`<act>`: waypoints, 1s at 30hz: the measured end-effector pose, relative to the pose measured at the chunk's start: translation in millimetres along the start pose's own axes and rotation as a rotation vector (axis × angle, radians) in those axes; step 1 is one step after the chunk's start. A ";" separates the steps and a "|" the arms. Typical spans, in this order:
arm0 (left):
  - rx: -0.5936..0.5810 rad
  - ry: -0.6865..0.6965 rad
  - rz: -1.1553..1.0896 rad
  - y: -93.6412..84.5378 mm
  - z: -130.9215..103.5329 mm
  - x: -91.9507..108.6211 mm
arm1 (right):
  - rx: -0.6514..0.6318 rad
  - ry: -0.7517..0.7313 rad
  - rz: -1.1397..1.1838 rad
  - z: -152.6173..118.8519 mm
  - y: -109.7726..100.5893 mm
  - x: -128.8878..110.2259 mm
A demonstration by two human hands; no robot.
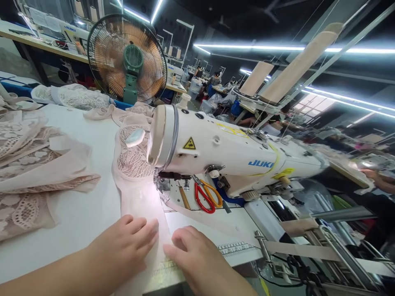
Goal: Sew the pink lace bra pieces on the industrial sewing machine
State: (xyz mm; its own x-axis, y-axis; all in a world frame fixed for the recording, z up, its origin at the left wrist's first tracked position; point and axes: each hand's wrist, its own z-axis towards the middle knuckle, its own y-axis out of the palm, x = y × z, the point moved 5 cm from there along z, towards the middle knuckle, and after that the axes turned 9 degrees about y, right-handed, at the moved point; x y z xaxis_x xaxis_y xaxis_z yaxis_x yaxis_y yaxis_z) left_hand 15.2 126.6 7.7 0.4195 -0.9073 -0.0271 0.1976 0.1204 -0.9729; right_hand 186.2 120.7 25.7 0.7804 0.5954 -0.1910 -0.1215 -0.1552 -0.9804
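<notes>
A pale pink lace fabric piece (135, 197) runs from under the sewing machine head toward me, brightly lit by the needle. My left hand (126, 242) lies flat on its near part, fingers stretched toward the machine. At the fabric's right edge is my right hand (197, 255), thumb and forefinger curled in a pinch on the edge. The white JUKI sewing machine (228, 152) stands just beyond both hands, its needle area partly hidden by the head. A narrow pale strip (191, 213) leads from the right into the presser area.
Red-and-orange-handled scissors (205, 197) and a wooden-handled tool (184, 197) lie under the machine arm. Lace pieces (40, 152) pile at left. A large fan (128, 61) stands behind the table. Thread cones (257, 78) rise at right; a metal strip feeder (333, 250) is at lower right.
</notes>
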 end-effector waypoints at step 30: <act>0.049 0.134 0.026 -15.1 -1.4 -55.9 | -0.039 0.064 -0.083 40.7 3.5 1.4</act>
State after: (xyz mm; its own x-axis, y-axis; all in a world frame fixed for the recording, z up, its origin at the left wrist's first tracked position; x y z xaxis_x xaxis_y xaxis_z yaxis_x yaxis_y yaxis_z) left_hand -12.5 175.0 23.6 0.3036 -0.9489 -0.0862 0.2323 0.1614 -0.9592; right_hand 161.9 153.0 20.0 0.8248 0.5558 -0.1042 -0.0317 -0.1386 -0.9898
